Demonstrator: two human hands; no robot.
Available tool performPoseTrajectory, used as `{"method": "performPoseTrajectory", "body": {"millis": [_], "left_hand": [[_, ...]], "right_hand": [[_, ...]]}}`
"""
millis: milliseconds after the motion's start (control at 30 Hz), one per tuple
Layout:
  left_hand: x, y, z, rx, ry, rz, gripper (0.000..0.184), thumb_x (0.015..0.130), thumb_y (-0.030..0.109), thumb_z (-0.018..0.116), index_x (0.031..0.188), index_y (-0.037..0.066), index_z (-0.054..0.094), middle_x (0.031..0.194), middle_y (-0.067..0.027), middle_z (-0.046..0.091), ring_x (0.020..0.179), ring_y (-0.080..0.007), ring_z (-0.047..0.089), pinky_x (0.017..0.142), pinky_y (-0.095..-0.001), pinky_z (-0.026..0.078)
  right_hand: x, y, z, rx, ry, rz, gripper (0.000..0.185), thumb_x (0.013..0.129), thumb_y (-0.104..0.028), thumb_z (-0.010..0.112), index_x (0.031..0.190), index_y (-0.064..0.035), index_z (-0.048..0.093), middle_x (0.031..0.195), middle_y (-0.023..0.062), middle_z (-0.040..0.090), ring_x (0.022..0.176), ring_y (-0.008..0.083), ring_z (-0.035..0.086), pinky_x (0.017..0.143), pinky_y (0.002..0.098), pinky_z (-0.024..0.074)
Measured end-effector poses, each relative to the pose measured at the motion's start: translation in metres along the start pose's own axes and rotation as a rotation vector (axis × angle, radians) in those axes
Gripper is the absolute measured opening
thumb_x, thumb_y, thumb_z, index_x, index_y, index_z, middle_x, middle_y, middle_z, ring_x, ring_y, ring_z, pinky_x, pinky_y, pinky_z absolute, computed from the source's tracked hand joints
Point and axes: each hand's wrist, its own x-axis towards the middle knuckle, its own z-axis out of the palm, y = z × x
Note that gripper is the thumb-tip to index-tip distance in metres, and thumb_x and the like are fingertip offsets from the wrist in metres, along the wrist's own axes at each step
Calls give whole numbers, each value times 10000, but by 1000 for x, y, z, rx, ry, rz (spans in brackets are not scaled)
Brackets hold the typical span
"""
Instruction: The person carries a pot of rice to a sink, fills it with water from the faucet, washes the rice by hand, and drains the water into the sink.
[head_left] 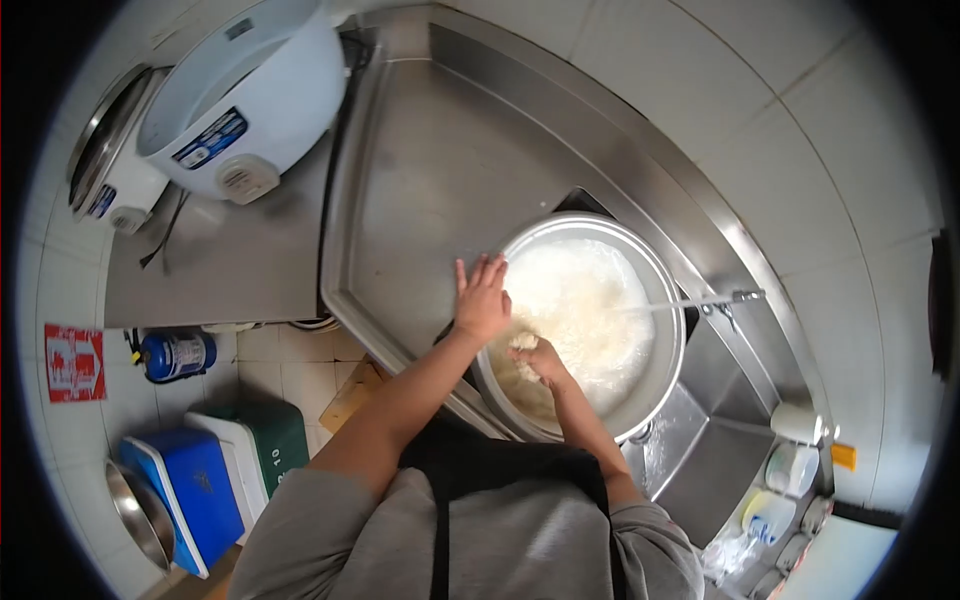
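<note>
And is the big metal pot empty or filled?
Filled, at least partly: cloudy liquid spreads across the pot, and the right hand holds a pale clump.

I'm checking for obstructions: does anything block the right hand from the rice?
Nothing visible: the right hand is among the rice. The left hand, at the pot's rim, and water stream are clear of it.

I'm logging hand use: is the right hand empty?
No, the right hand holds a clump of white grain inside the metal pot.
</note>
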Motion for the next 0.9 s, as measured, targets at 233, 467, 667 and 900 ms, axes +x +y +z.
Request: {"method": "performPoseTrajectory", "body": {"millis": [233, 467, 667, 900], "left_hand": [[1, 1, -2, -18, -28, -11, 484, 751, 161, 490, 1211, 23, 433, 1321, -46, 349, 1257, -246, 293, 1055, -538, 64], [2, 1, 2, -2, -10, 5, 472, 750, 155, 492, 1201, 23, 440, 1316, -43, 351, 1251, -247, 304, 1051, -544, 72], [2, 1, 2, -6, 15, 9, 468, 733, 132, 518, 1185, 27, 456, 1313, -34, 358, 1236, -245, 327, 1041, -557, 98], [2, 2, 1, -31, 22, 11, 452, 742, 134, 506, 1180, 34, 454, 1307, -36, 371, 1232, -254, 336, 1035, -564, 99]], "right_hand": [[-30, -8, -105, -907, 403, -5, 452, 677, -414, 677, 759, 28, 630, 830, 196, 611, 831, 314, 578, 730, 378, 458], [31, 90, -222, -984, 814, -157, 391, 675, -135, 622, 1039, -3, 569, 1056, 218, 545, 984, 344, 517, 877, 406, 409], [83, 92, -169, 327, 1009, -239, 302, 837, -123, 491, 1035, 102, 533, 973, 139, 594, 828, 189, 591, 665, 299, 501], [115, 130, -88, 325, 579, -140, 300, 829, -164, 538, 1070, 14, 550, 878, 85, 617, 813, 179, 580, 700, 277, 458]]}}
